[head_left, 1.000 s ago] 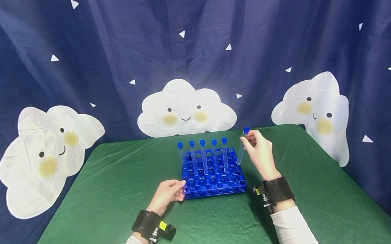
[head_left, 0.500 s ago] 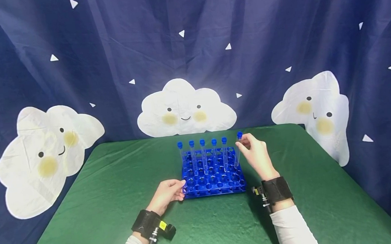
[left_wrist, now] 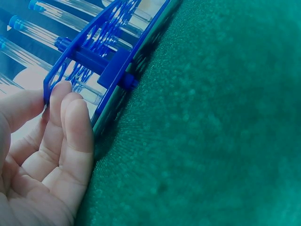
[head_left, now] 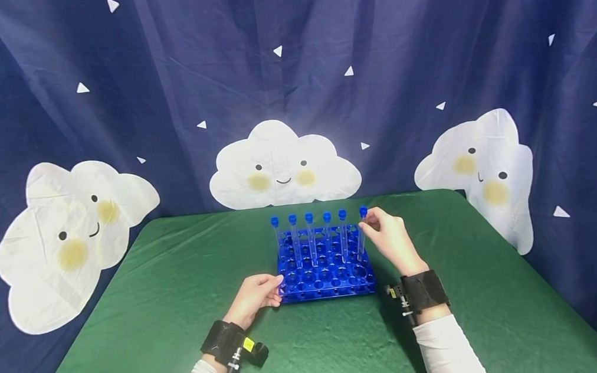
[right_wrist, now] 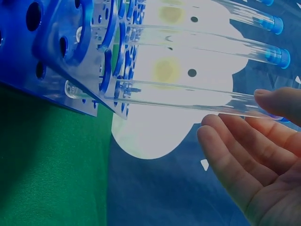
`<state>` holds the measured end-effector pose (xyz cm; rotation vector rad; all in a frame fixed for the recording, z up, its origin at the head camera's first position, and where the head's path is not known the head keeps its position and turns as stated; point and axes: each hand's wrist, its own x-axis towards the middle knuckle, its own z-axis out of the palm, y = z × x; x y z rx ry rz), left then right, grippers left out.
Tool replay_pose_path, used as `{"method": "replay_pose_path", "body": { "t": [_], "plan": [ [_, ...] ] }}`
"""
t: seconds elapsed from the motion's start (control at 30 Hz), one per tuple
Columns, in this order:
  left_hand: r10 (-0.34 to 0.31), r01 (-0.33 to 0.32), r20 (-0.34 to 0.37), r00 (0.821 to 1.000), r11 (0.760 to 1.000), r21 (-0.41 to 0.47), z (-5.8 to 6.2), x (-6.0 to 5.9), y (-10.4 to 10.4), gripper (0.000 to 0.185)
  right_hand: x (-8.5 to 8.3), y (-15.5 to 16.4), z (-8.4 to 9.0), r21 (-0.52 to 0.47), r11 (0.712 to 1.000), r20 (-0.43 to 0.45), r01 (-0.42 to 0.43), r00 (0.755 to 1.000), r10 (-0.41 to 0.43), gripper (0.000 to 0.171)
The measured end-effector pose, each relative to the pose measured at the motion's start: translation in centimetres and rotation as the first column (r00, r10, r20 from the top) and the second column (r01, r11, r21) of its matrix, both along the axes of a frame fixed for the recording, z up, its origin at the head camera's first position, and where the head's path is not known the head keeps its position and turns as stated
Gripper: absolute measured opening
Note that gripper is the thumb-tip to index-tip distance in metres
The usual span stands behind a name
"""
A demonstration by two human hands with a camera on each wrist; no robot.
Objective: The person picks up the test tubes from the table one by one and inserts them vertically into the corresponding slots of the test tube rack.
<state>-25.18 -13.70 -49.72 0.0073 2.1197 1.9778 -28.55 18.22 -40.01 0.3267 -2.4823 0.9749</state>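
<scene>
A blue test tube rack (head_left: 328, 280) stands on the green table (head_left: 170, 304). Its back row holds several clear tubes with blue caps (head_left: 311, 239). At the right end of that row, my right hand (head_left: 368, 222) pinches one more capped tube (head_left: 362, 240) just below its cap. This tube stands upright in the rack. In the right wrist view the tube (right_wrist: 178, 96) passes through the rack's plates (right_wrist: 61, 47), with my thumb (right_wrist: 282, 101) on top and my other fingers under it. My left hand (head_left: 277, 286) grips the rack's front left corner (left_wrist: 113, 66) between thumb and fingertips (left_wrist: 70, 103).
A dark blue curtain (head_left: 288, 63) with white cloud faces hangs behind the table. The rack's front rows (head_left: 325, 276) hold no tubes. Green cloth stretches to both sides and in front of the rack. Black wrist straps (head_left: 424, 291) sit on both arms.
My right hand has carried the tilted tube down and left from above the rack's right edge, and it now stands upright in the back row. The left hand has not moved.
</scene>
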Motion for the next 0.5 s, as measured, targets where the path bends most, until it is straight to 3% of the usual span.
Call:
{"method": "replay_pose_path", "body": {
  "t": [0.3, 0.5],
  "plan": [
    [-0.003, 0.003, 0.001, 1.000, 1.000, 0.009, 0.02, 0.05, -0.11, 0.031, 0.23, 0.19, 0.36, 0.002, 1.000, 0.026, -0.030, 0.999, 0.030, 0.020],
    [-0.004, 0.004, 0.000, 1.000, 1.000, 0.011, 0.03, 0.07, -0.13, 0.031, 0.35, 0.91, 0.60, 0.026, 0.998, 0.088, -0.060, 0.994, 0.057, 0.032]
  ]
}}
